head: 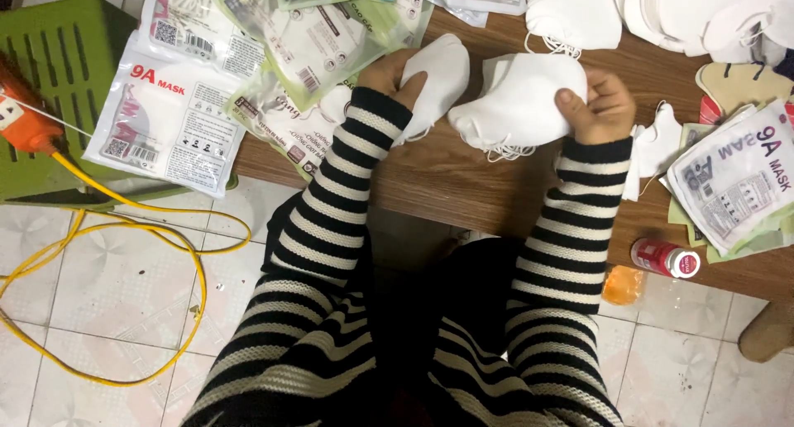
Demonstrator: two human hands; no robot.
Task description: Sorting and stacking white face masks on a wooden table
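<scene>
Head view: the left hand (395, 73) grips 1 white mask (438, 80), fingers curled around it, while the right hand (602, 104) pinches a stack of white masks (517, 104) (ear loops dangling) over the wooden tabletop (463, 179), beside packaged masks (169, 117).

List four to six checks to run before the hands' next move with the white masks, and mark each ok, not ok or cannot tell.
1. Left hand grips one mask: ok.
2. Right hand grips a mask stack: ok.
3. Ear loops tangle-free: cannot tell.
4. Bare table in front of hands: ok.
5. Packets within left reach: ok.
6. Red bottle away from edge: not ok.
</scene>
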